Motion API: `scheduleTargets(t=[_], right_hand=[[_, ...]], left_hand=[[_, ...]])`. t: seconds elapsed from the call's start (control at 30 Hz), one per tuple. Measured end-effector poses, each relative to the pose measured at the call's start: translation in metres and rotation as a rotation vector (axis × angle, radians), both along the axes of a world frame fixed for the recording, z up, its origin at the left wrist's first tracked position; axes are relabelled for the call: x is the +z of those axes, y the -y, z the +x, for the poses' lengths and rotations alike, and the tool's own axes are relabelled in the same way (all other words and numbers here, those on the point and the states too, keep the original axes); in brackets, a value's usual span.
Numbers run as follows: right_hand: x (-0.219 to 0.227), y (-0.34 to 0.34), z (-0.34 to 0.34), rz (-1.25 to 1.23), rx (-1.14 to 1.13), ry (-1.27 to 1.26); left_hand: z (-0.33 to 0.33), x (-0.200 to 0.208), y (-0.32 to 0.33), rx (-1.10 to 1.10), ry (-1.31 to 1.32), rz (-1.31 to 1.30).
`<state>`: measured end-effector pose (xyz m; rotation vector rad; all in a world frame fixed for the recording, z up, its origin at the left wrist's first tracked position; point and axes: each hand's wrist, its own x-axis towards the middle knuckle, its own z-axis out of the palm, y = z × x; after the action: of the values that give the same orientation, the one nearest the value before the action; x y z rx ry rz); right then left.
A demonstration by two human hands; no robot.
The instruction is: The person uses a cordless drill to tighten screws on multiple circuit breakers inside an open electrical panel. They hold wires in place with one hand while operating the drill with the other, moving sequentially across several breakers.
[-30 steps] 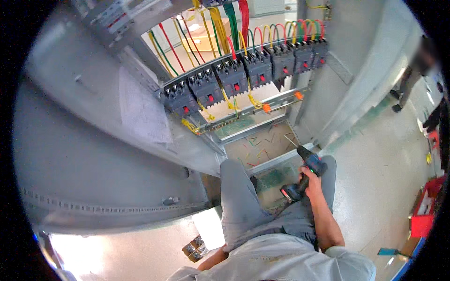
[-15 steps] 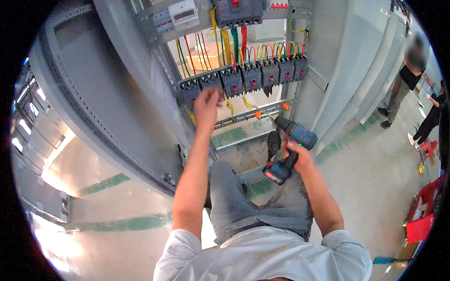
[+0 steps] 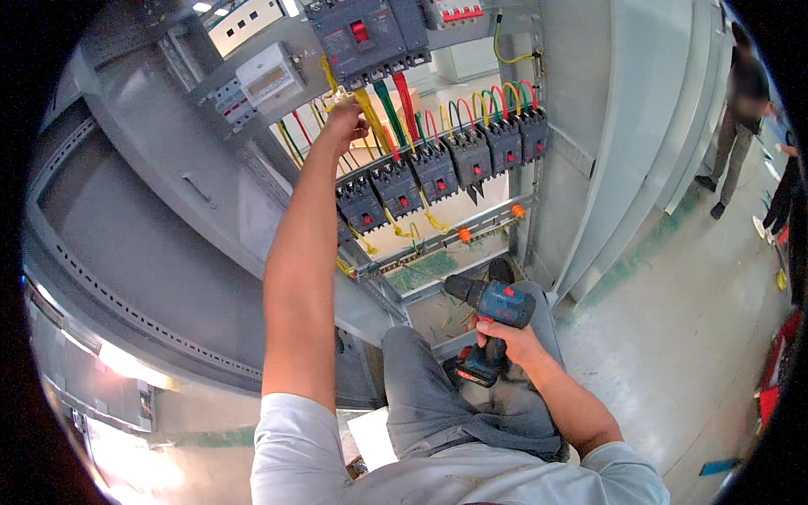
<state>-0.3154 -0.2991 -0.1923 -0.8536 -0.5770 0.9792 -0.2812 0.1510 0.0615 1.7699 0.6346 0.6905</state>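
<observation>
My right hand (image 3: 507, 339) is wrapped round the grip of a blue and black cordless drill (image 3: 503, 305), held over my lap with its chuck pointing left. Up inside the cabinet, my left hand (image 3: 347, 124) is beside the thick yellow cables (image 3: 369, 111) below a large dark circuit breaker (image 3: 358, 38). Its fingers are curled, and anything in them is hidden. Below that hand runs a row of smaller dark breakers (image 3: 435, 172) with red switches. Red, green and yellow wires loop from their tops, and short yellow wires (image 3: 433, 220) hang beneath some of them.
A white meter (image 3: 269, 77) is mounted at the upper left. Two orange insulators (image 3: 465, 236) sit on the lower rail. Grey cabinet panels (image 3: 623, 143) rise on both sides. At the far right a person (image 3: 741, 109) stands on the floor, with another partly visible beyond.
My left hand has moved up from the left breakers to the cables under the large breaker. The drill has swung left and lower in my right hand. The view has shifted.
</observation>
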Motion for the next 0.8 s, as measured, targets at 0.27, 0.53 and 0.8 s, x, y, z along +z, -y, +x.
scheduleTargets(t=[0.27, 0.53, 0.8], right_hand=[[0.001, -0.010, 0.000, -0.004, 0.031, -0.066], [0.007, -0.006, -0.005, 0.029, 0.003, -0.063], [0.001, -0.011, -0.008, 0.045, -0.036, -0.022]], left_hand=[[-0.023, -0.012, -0.008, 0.077, 0.217, -0.014], [-0.085, -0.006, 0.023, -0.346, 0.174, -0.597], [-0.069, -0.006, 0.038, -0.127, -0.098, -0.572]])
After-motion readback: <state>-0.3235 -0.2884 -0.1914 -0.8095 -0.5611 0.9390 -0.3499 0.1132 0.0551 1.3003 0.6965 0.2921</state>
